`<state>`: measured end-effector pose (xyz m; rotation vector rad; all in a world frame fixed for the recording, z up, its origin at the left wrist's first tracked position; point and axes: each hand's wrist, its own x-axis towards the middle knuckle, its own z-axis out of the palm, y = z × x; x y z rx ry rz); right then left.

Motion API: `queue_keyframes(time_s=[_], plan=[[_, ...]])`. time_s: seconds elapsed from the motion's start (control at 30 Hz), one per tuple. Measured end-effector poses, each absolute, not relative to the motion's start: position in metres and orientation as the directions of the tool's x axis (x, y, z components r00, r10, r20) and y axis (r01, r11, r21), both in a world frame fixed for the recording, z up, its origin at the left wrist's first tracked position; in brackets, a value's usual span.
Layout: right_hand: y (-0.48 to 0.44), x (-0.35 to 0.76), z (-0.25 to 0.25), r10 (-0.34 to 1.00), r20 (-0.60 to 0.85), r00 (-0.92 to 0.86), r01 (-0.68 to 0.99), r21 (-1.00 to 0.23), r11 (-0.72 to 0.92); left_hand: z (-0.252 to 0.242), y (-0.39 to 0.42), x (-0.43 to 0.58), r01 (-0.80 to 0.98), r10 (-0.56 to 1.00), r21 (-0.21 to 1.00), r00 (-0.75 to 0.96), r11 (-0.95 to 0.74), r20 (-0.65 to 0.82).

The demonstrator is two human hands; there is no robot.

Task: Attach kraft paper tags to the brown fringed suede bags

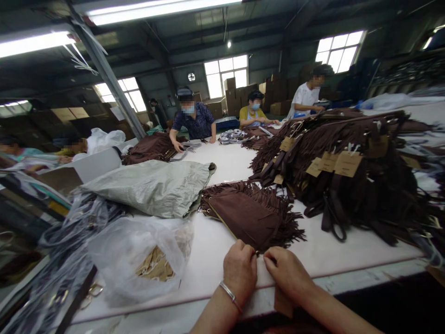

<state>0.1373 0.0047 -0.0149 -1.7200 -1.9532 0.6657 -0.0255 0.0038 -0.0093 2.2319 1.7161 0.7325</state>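
A dark brown fringed bag (239, 213) lies flat on the white table, its zipper edge running down toward me. At its near corner my left hand (239, 266) is closed, fingers pinched on the bag beside a small gold metal fitting (257, 253). Just to the right, my right hand (288, 273) is closed in a pinch; what its fingertips hold is hidden. Below that hand hangs a brown paper tag (283, 302) over the table's front edge; its string cannot be made out.
A clear plastic bag (118, 260) of tan tags with white strings (156, 266) stands left, before a grey-green woven sack (153, 185). Tagged fringed bags (347, 185) are heaped right. Wrapped straps (69, 260) lie far left. Co-workers (193, 116) work across the table.
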Motion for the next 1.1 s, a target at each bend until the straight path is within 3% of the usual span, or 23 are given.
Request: queue_keyframes(time_s=[0.2,0.43,0.63,1.1], plan=[[0.012,0.124,-0.015,0.997,-0.003,-0.075,0.805,-0.591,0.059,-0.006,0.01,-0.033,0.798,0.947,0.516,0.218,-0.312,0.235],[0.016,0.118,-0.02,0.998,-0.021,-0.065,0.767,-0.641,0.036,-0.003,0.025,-0.044,0.767,0.941,0.551,0.313,-0.329,0.126],[0.016,0.119,-0.02,0.998,-0.028,-0.061,0.729,-0.684,0.025,0.005,0.029,-0.045,0.783,0.943,0.541,0.329,-0.307,0.059],[0.02,0.118,-0.018,0.996,-0.045,-0.079,0.789,-0.614,0.035,0.002,0.031,-0.04,0.819,0.94,0.484,0.34,-0.308,0.023]])
